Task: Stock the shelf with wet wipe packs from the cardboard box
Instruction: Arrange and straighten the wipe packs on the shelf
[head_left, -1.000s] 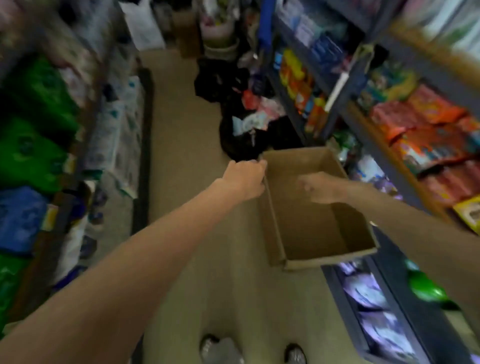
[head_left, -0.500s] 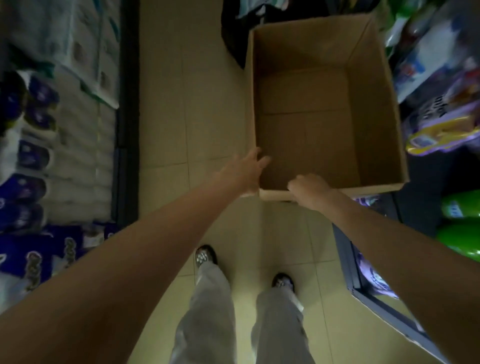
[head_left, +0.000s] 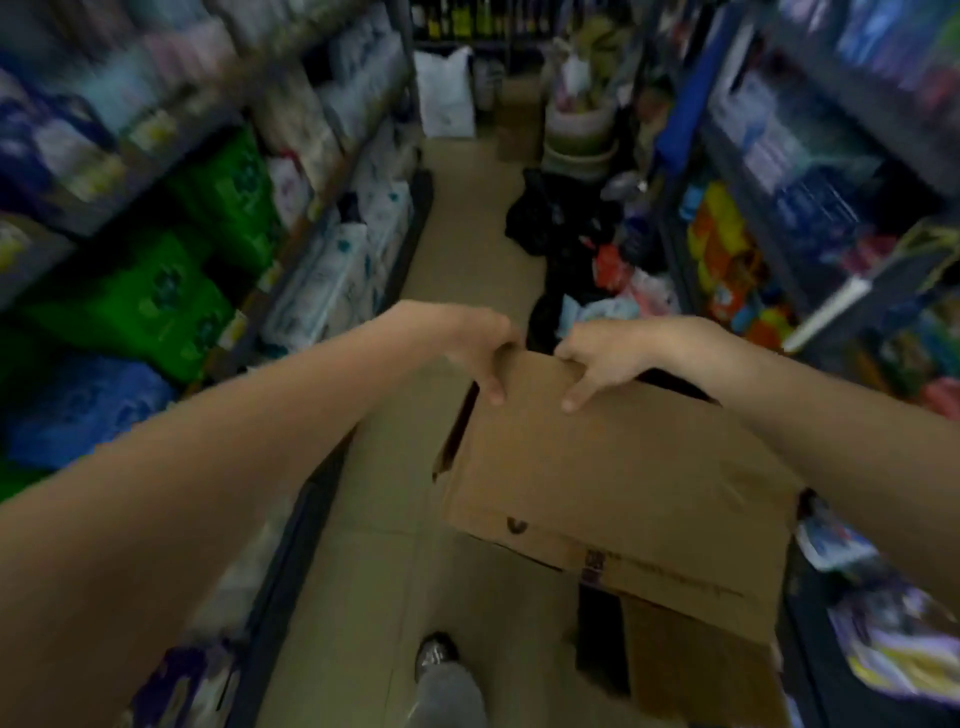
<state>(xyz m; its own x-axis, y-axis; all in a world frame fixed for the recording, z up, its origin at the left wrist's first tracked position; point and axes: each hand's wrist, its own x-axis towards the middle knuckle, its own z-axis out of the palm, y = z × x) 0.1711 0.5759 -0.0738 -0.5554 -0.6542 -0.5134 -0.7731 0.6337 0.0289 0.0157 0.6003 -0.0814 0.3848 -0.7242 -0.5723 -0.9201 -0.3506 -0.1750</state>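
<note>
- Left hand (head_left: 480, 345) and right hand (head_left: 602, 358) both pinch the far edge of the cardboard box (head_left: 618, 483).
- Tilted, it could slip or snag the right shelf (head_left: 810, 312).

- We stand on a tan tiled floor (head_left: 467, 249) that runs down a narrow aisle.
- On it, far ahead, we see a white bag (head_left: 448, 93) and a brown box (head_left: 514, 122).
- A heap of black bags (head_left: 556, 218) lies on it to the right.
- Blurred shelves (head_left: 332, 171) stacked with packs line both sides.
- One shoe (head_left: 435, 654) rests on the tiles below.
</note>
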